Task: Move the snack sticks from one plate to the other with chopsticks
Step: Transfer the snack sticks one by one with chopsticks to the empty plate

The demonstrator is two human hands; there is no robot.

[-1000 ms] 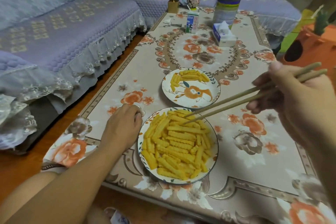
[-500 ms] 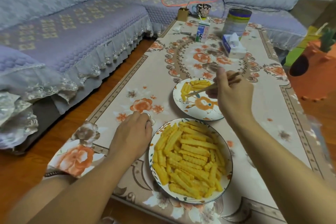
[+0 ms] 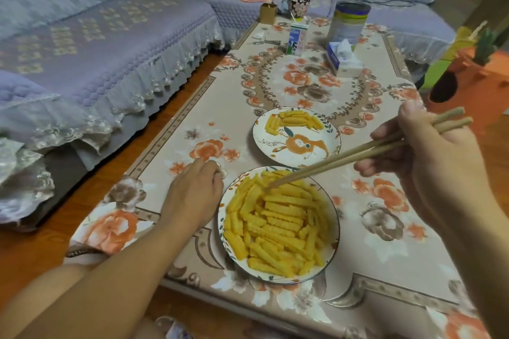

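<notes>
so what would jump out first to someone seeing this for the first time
Probably the near plate at the table's front edge, heaped with bright yellow snack sticks, with the right hand dipping chopsticks into its far side. Just beyond sits the far plate with an orange design and a few sticks along its far rim. The left hand rests beside the near plate.

Left hand [image 3: 194, 195] palm down, fingers loosely curled under, forearm stretching in from lower left. Right hand [image 3: 429, 162] raised at right, fingers curled round a pair of tan wooden chopsticks [image 3: 358, 154], thumb on top, tips slanting down-left.
</notes>
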